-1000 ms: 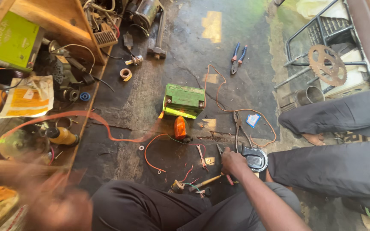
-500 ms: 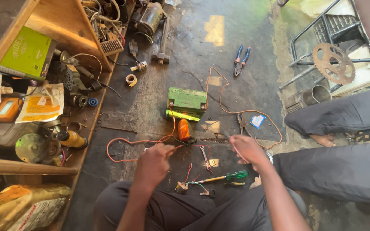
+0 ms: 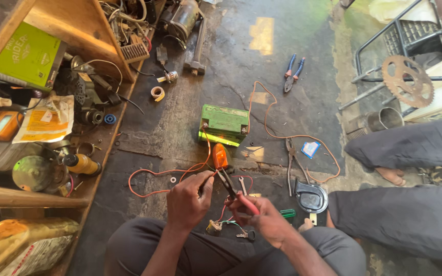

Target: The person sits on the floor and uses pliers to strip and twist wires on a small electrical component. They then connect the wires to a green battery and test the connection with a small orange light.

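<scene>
Closest to me, my left hand [image 3: 189, 203] is closed around a thin orange wire [image 3: 152, 174], pinching it near its end. My right hand [image 3: 264, 217] is wrapped tight on red-handled pliers [image 3: 234, 190], whose jaws point up toward the wire end; I think they meet the wire, but it is too small to be sure. Below my hands lie a small bundle of coloured wires [image 3: 221, 225] and a key [image 3: 245, 235] on my lap. Just right sits a black horn [image 3: 311, 197] on the floor [image 3: 282, 102]. Just beyond the pliers is an orange lamp [image 3: 220, 155], then a green battery [image 3: 224, 124] with wires running off it. Farther out lie blue pliers [image 3: 292, 73]. A shelf [image 3: 52, 128] of clutter runs along the left.
</scene>
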